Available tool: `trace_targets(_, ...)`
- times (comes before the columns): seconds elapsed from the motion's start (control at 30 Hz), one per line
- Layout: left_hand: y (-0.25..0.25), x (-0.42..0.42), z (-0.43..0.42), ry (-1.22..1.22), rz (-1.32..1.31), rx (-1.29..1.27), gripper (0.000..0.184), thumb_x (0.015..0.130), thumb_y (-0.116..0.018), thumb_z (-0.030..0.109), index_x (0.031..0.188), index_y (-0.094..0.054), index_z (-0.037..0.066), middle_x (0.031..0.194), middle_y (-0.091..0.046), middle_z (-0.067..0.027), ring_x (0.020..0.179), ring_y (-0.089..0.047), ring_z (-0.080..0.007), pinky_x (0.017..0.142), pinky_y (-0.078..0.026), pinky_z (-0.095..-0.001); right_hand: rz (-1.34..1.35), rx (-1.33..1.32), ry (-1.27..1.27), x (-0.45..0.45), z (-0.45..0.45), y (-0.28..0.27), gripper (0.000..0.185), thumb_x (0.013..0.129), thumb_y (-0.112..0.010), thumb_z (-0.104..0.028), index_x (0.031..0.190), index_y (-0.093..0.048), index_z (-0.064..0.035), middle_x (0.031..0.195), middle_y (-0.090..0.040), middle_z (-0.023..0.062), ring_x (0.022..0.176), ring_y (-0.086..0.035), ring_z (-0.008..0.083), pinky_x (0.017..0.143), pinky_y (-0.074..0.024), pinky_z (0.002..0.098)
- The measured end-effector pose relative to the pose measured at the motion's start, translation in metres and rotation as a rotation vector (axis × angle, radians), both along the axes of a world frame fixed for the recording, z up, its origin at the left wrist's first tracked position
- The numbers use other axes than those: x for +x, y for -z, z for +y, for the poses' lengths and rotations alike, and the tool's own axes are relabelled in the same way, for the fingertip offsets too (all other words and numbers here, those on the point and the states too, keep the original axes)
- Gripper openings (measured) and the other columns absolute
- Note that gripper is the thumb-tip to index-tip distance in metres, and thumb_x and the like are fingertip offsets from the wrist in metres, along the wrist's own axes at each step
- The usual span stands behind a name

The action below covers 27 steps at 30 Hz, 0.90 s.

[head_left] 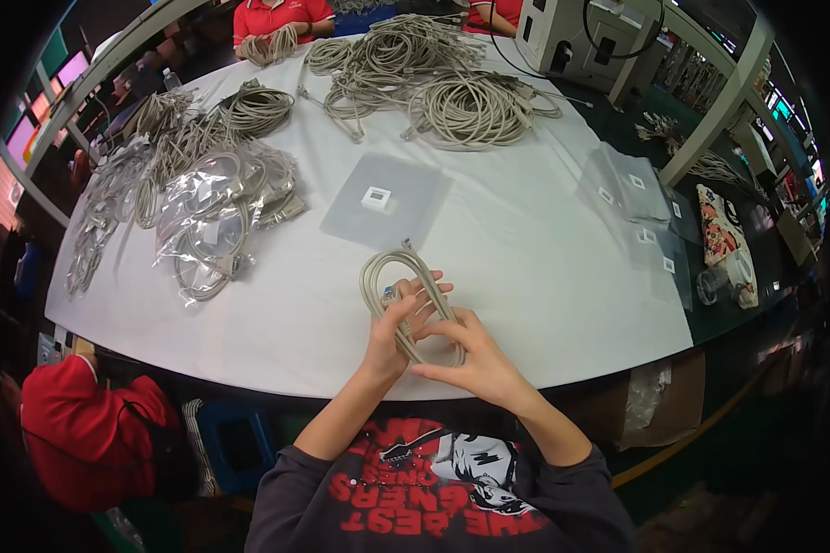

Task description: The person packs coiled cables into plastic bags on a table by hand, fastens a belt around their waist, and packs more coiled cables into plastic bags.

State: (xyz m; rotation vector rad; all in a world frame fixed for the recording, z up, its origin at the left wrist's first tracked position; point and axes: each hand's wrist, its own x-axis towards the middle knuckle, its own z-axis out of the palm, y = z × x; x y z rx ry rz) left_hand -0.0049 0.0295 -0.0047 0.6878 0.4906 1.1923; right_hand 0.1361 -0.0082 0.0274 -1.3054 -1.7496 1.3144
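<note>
A coiled beige cable (371, 276) is held between my two hands above the near part of the white table. My left hand (395, 334) is closed around the coil's left side, by a connector with a blue face (390, 294). With thumb and fingers, my right hand (468, 352) grips the lower right of the loop. A small plug (408, 244) sticks out at the top of the coil. Just beyond lies a flat stack of clear plastic bags (346, 205) with a white label (375, 198) on top.
Bagged cables (214, 217) lie on the left of the white table (295, 323). Large heaps of coiled cables (475, 111) cover the far side. More labelled plastic bags (632, 189) rest at the right edge. People in red shirts sit across the table and at lower left (83, 442).
</note>
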Motion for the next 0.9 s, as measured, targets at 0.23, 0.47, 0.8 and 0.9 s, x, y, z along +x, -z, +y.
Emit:
trace_targets(0.23, 0.016, -0.003, 0.0, -0.024, 0.067, 0.069, 0.034, 0.08, -0.053, 0.039, 0.082, -0.042, 0.007, 0.125, -0.039, -0.0185, 0.12, -0.037, -0.032, 0.101, -0.027, -0.045, 0.022, 0.163, 0.056, -0.014, -0.004, 0.025, 0.026, 0.071, -0.072, -0.021, 0.092, -0.064, -0.0068, 0.119, -0.041, 0.0142, 0.107, -0.044, 0.0253, 0.088, -0.0387, 0.0342)
trace_targets(0.47, 0.01, -0.002, -0.001, 0.012, -0.103, -0.009, 0.076, 0.076, -0.041, 0.07, 0.111, -0.044, 0.002, 0.128, -0.037, -0.0177, 0.121, -0.035, -0.03, 0.103, -0.026, -0.0432, 0.167, -0.029, 0.051, -0.014, -0.005, 0.02, 0.026, 0.074, -0.069, -0.019, 0.095, -0.063, -0.0052, 0.122, -0.039, 0.0134, 0.108, -0.044, 0.0228, 0.088, -0.039, 0.0339)
trace_targets(0.8, 0.01, -0.006, 0.001, 0.047, -0.193, -0.029, 0.072, 0.085, -0.038, 0.057, 0.124, -0.038, -0.003, 0.129, -0.038, -0.0192, 0.12, -0.038, -0.0296, 0.102, -0.03, -0.0395, 0.5, -0.219, 0.052, -0.008, -0.007, 0.021, 0.019, 0.079, -0.064, -0.01, 0.094, -0.062, 0.001, 0.122, -0.042, 0.0121, 0.108, -0.043, 0.0199, 0.088, -0.0381, 0.0322)
trace_targets(0.9, 0.003, -0.004, 0.0, -0.012, 0.022, -0.013, 0.069, 0.087, -0.039, 0.053, 0.127, -0.037, -0.003, 0.132, -0.035, -0.0203, 0.12, -0.038, -0.0296, 0.102, -0.03, -0.0379, 0.595, -0.282, -0.014, -0.002, -0.002, 0.029, 0.028, 0.08, -0.065, -0.018, 0.098, -0.061, 0.0024, 0.121, -0.043, 0.0118, 0.103, -0.045, 0.0164, 0.08, -0.0415, 0.0303)
